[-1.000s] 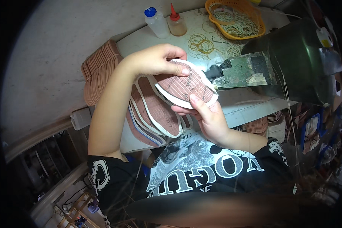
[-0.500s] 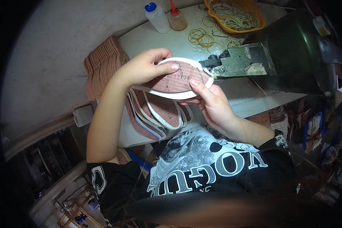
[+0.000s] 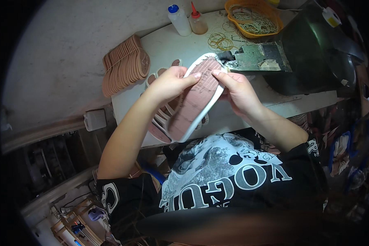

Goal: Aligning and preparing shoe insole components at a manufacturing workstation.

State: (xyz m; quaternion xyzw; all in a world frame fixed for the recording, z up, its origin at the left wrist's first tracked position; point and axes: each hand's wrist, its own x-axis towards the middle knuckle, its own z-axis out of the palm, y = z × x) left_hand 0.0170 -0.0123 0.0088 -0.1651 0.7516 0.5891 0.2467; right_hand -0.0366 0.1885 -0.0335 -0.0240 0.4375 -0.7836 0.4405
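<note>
Between my hands is a pinkish-brown insole (image 3: pixel 196 96) with a white edging strip, slanting from upper right to lower left. My left hand (image 3: pixel 171 84) grips its left side, the thumb lying on its face. On the opposite side my right hand (image 3: pixel 238 91) pinches the upper part of the edge, thumb on top and fingers underneath. The insole's far end touches or lies just in front of a dark machine head (image 3: pixel 225 56) on a worn green arm (image 3: pixel 256 60); which of the two I cannot tell. Other edged insoles (image 3: pixel 160 130) lie beneath, partly hidden.
A banded stack of pinkish-brown insoles (image 3: pixel 125 65) stands at the table's left. At the back are a blue-capped bottle (image 3: pixel 179 22), a red-tipped bottle (image 3: pixel 199 24), loose rubber bands (image 3: pixel 220 42) and an orange basket (image 3: pixel 254 35) of bands. The large dark green machine body (image 3: pixel 315 53) fills the right.
The insole has swung from lying nearly crosswise to a steep slant, its lower end now toward me. Both hands have shifted along its edge and still hold it. The view has moved slightly.
</note>
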